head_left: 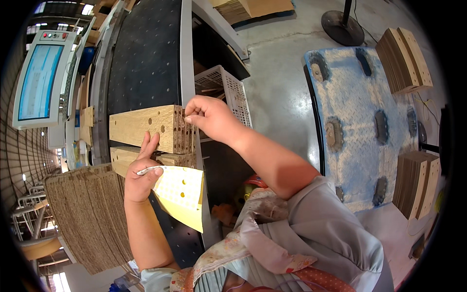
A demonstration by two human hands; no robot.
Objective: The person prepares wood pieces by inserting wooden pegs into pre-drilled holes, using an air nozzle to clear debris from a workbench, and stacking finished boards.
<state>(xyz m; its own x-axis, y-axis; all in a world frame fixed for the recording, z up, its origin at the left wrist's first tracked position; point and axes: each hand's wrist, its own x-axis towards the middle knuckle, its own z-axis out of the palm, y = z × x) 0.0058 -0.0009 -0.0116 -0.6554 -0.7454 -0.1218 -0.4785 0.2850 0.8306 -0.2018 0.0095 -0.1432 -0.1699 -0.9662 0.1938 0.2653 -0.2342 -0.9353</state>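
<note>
My left hand grips a yellow and white sticker sheet with a few round gaps in it, held between thumb and palm. Two of its fingers stretch out toward a stack of wood-grain boards, whose top face has several drilled holes. My right hand is at the right end of that stack, thumb and forefinger pinched against the edge, where rows of small holes show. Anything between those fingertips is too small to make out. A second stack of wood-grain boards lies just nearer, partly behind my left hand and the sheet.
The boards rest on a black dotted machine bed. A control screen stands at the left, above a tall pile of panels. Beyond the bed is a white plastic crate. A blue pallet with board stacks lies on the right.
</note>
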